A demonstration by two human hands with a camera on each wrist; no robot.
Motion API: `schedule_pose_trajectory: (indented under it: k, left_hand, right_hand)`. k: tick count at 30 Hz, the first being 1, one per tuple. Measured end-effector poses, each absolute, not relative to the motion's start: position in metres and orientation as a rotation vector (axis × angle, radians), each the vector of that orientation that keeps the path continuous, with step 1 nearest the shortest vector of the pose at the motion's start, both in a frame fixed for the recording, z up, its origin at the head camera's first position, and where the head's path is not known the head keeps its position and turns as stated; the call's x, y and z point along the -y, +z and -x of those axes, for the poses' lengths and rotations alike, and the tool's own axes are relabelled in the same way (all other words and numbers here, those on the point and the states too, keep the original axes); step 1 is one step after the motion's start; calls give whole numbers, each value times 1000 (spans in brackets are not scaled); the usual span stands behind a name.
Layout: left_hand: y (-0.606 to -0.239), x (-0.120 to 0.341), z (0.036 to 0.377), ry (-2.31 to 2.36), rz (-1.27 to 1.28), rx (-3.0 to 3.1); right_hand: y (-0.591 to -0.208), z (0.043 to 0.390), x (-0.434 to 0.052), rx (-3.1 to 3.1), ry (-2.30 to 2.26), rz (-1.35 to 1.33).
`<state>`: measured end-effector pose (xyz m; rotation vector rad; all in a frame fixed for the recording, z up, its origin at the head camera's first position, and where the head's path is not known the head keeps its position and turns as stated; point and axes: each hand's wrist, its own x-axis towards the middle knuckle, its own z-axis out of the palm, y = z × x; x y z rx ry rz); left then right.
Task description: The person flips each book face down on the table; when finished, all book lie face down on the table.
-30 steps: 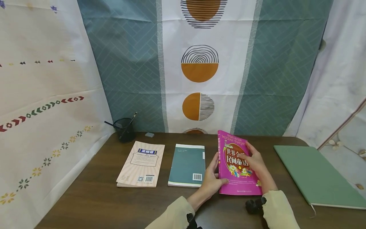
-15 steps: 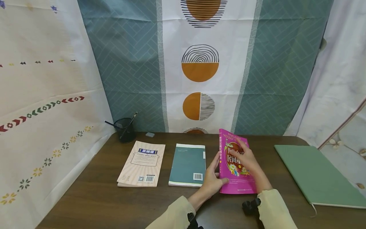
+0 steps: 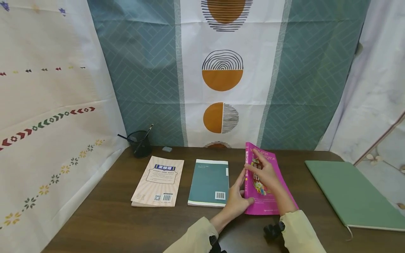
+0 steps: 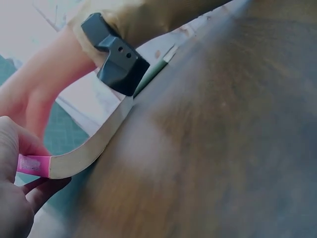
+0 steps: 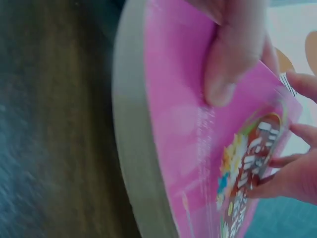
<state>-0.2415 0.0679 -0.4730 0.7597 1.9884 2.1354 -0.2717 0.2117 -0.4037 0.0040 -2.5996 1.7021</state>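
A pink paperback book (image 3: pixel 261 205) with Chinese lettering and a flower picture is tilted up at its spine, toward the table's right half. My left hand (image 3: pixel 235 202) grips it along the spine, thumb on the cover and fingers underneath. Seen from the left wrist, the book's page block (image 4: pixel 81 156) bends down in a curve toward the tabletop. My right hand (image 3: pixel 267 175) lies on the cover with its fingers spread, fingertips near the spine. In the right wrist view its fingers (image 5: pixel 297 163) touch the printed picture, partly hiding it.
Left of the pink book lie a teal book (image 3: pixel 207 182) and a cream book (image 3: pixel 158 182). A large green notebook (image 3: pixel 354 193) rests at the right. A black mesh pen cup (image 3: pixel 141 146) and a small eraser (image 3: pixel 167 149) stand at the back left of the wooden table (image 3: pixel 152 228).
My right hand has moved left across the cover, from the book's right edge to near the spine. My left hand keeps its grip on the spine.
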Motion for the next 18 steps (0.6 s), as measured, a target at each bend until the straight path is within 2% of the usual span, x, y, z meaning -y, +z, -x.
schedule_pose_trajectory:
  k: [8, 18]
  left_hand:
    - [-465, -76, 233, 2055, -907, -2179]
    - [-456, -71, 230, 2021, -970, -2283]
  right_hand:
    - [-404, 267, -206, 2489, 1522, 101]
    - [-398, 265, -198, 2286, 1584, -10]
